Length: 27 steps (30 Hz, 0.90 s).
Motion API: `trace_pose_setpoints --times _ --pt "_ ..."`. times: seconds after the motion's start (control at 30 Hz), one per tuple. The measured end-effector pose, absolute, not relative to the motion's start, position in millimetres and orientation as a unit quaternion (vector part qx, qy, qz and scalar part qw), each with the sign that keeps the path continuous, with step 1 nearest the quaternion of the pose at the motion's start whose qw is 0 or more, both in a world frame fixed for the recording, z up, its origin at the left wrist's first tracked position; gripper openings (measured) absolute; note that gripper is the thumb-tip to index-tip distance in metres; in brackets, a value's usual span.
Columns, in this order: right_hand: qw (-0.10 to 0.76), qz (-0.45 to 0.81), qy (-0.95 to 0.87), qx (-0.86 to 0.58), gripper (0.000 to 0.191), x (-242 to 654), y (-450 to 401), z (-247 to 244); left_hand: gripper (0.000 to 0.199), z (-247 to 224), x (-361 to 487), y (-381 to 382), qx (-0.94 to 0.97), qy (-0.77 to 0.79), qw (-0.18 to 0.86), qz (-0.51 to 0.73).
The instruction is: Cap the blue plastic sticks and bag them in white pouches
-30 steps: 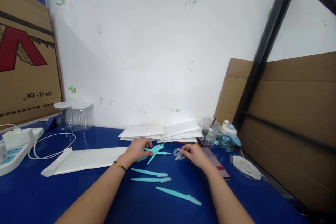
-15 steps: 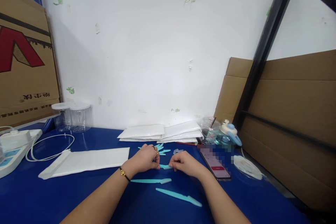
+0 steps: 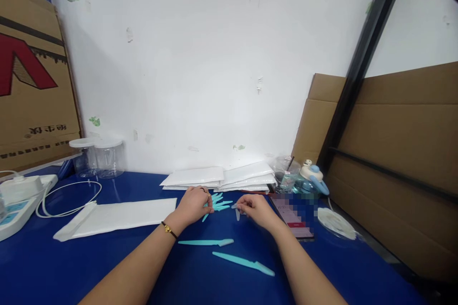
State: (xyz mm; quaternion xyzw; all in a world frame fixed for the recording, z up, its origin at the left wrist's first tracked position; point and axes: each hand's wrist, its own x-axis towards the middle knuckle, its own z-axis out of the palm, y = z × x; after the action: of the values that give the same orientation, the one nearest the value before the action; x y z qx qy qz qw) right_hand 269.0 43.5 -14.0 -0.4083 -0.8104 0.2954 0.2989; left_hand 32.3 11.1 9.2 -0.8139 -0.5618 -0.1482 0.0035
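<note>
My left hand point(image 3: 195, 204) is closed, thumb and fingers pinched on a teal eyebrow razor point(image 3: 205, 218). Only a short end of it shows below the fingertips. Just beyond lies a fanned pile of teal eyebrow razors point(image 3: 222, 203), partly hidden by this hand. To the right, my right hand point(image 3: 255, 209) pinches a small clear blade cap point(image 3: 234, 206). Another clear cap point(image 3: 238, 215) lies right under its fingertips. Nearer to me, two eyebrow razors with pale capped-looking tips lie apart, one razor point(image 3: 203, 243) between my forearms and a second razor point(image 3: 239, 262) slanting lower right.
A white padded envelope point(image 3: 121, 217) lies at left, with a white cable and power strip point(image 3: 28, 205) beyond. White packets point(image 3: 195, 176) are stacked against the wall. A phone point(image 3: 298, 221), a bottle point(image 3: 311, 176) and a clear-wrapped roll point(image 3: 337, 224) sit right. Lidded jars point(image 3: 110, 159) stand back left.
My hands have parted. The right hand has let go of the razor's end and moved up onto the clear caps. My left hand has shifted slightly up and left with the razor.
</note>
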Motion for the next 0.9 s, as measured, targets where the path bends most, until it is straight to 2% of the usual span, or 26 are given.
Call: trace_pose_setpoints --times 0.07,0.13,0.23,0.37,0.47,0.6,0.7,0.83,0.9 --pt "0.311 0.262 -0.803 -0.436 0.021 277 52 -18 0.014 9 28 13 -0.799 -0.581 0.006 -0.153" --pt "0.32 0.214 -0.801 -0.459 0.022 283 58 -19 0.027 12 25 10 -0.792 -0.587 -0.003 -0.168" --pt "0.339 0.149 -0.804 -0.466 0.021 287 57 -14 0.044 19 27 -3 -0.825 -0.542 -0.085 -0.136" --pt "0.327 0.194 -0.821 -0.426 0.022 282 41 -2 0.024 23 36 -18 -0.846 -0.503 -0.178 -0.023" --pt "0.258 0.282 -0.845 -0.374 0.026 273 27 2 0.008 20 42 -19 -0.846 -0.509 -0.156 -0.031" --pt "0.203 0.36 -0.843 -0.343 0.024 262 19 0 0.012 18 44 -12 -0.861 -0.493 -0.077 -0.098" --pt "0.219 0.354 -0.835 -0.359 0.025 263 24 -3 0.012 19 41 -5 -0.86 -0.497 -0.033 -0.111" --pt "0.284 0.293 -0.815 -0.411 0.028 276 40 -6 0.01 19 31 5 -0.821 -0.557 0.014 -0.127" --pt "0.304 0.252 -0.804 -0.445 0.029 281 47 -9 0.017 19 28 6 -0.799 -0.582 0.02 -0.15"
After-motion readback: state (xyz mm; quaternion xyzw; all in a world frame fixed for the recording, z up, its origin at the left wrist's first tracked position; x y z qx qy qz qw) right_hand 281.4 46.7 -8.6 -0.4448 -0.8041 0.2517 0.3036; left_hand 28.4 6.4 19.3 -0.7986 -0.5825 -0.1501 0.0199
